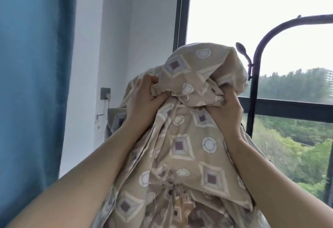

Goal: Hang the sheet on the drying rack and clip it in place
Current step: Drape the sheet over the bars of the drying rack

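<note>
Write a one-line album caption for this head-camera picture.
A bunched beige patterned sheet gripped by the left hand and right hand, near the drying rack at the window.

Single head-worn view, forward and slightly upward, close behind raised hands [185, 105].

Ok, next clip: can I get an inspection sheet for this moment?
Surface: nothing seen.
Job's things: patterned beige sheet bunched and held up near the dark drying rack; clips not seen.
Clutter: nothing seen.
Grippers: left hand and right hand each grip bunched fabric.
Cables: white cable hangs from a wall socket.
Surroundings: blue curtain at left; window with trees outside.
</note>
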